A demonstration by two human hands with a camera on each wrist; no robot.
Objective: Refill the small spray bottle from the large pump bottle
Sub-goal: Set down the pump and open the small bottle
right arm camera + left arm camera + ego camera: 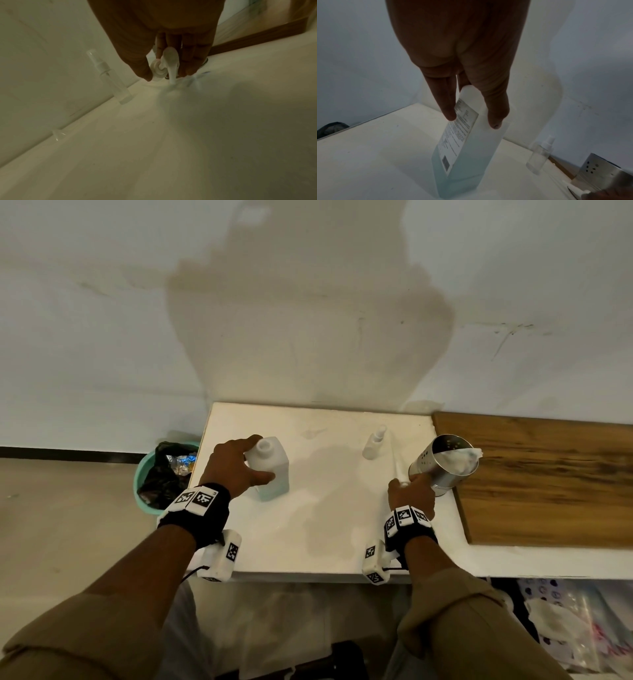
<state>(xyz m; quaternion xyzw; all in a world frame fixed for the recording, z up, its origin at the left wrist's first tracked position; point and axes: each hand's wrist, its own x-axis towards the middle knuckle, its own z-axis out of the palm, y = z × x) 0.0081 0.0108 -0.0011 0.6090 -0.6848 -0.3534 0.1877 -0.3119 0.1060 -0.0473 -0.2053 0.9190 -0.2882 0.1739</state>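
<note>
The large pump bottle (272,474) stands on the white table (325,529) with its neck open and pale blue liquid low inside. My left hand (262,458) grips its upper body, thumb on one side and fingers on the other; the left wrist view shows the same bottle (471,155) with its label. My right hand (409,486) holds the removed white pump head (169,65) low over the table, its dip tube (397,463) pointing away. The small clear spray bottle (375,443) stands capped at the back, untouched.
A perforated metal cup (442,467) with white cloth in it stands right beside my right hand. A wooden board (548,474) lies to its right. A small clear funnel-like piece (58,134) sits near the wall. A teal bin (164,477) stands left of the table.
</note>
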